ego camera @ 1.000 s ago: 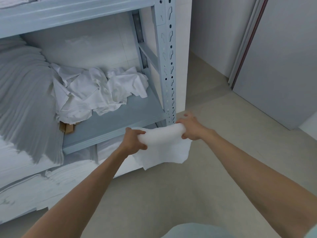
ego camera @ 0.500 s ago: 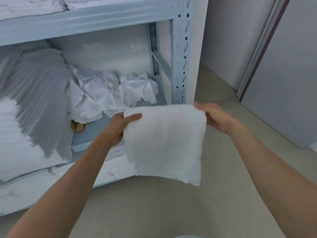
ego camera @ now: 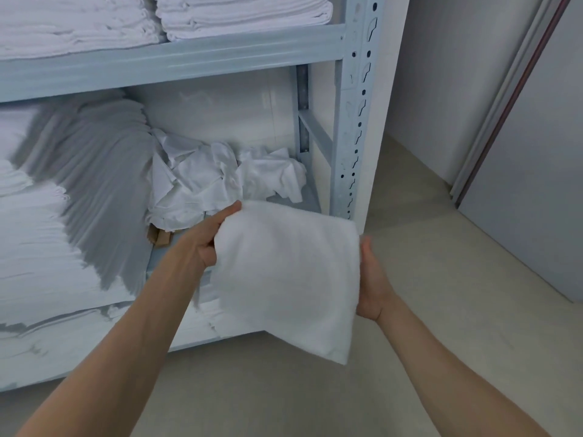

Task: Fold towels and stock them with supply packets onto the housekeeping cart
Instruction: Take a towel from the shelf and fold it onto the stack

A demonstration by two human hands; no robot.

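Observation:
A folded white towel [ego camera: 290, 279] hangs in front of the shelf, held up between both hands. My left hand [ego camera: 205, 238] grips its upper left corner, thumb on top of the cloth. My right hand [ego camera: 373, 285] lies along the towel's right edge, and its fingers are hidden behind the cloth. Behind the towel, a crumpled heap of white cloths [ego camera: 220, 181] sits on the middle shelf. Neat stacks of folded towels [ego camera: 239, 14] lie on the top shelf.
A pale blue metal shelving rack [ego camera: 356, 99] stands against the wall, with tall stacks of white linen [ego camera: 41, 222] at the left. A brown cardboard piece [ego camera: 159, 238] pokes out under the heap. Beige floor [ego camera: 441, 247] and grey panels [ego camera: 542, 184] lie to the right.
The towel was bunched low between both hands, then spread out and lifted. It now hangs higher and closer to the shelf, and my right hand has slid down its right edge.

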